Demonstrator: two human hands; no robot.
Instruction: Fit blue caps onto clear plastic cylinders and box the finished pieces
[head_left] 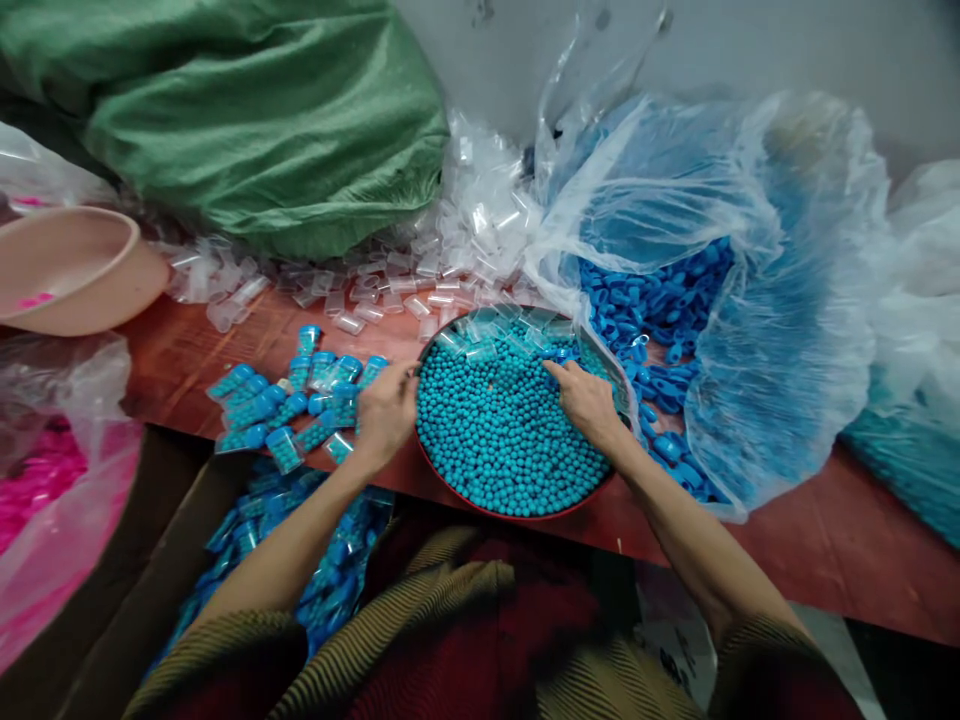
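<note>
Sleeved arms (697, 530) reach forward, hands (590, 402) at bead pan (517, 516)

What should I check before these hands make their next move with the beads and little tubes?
1. Beads in reach: ok, plenty of turquoise beads in the round bowl.
2. Empty tubes in reach: ok, clear tubes lie behind the bowl, with more on the beads.
3. Blue pieces in reach: ok, the bag beside the bowl is open, showing them.
4. Filled tubes well back from the table edge: not ok, some lie right at it.
5. Left hand empty: cannot tell, it is by the bowl's left rim, fingers partly hidden.
6. Right hand empty: cannot tell, its fingertips are beside blue pieces over the beads.
</note>
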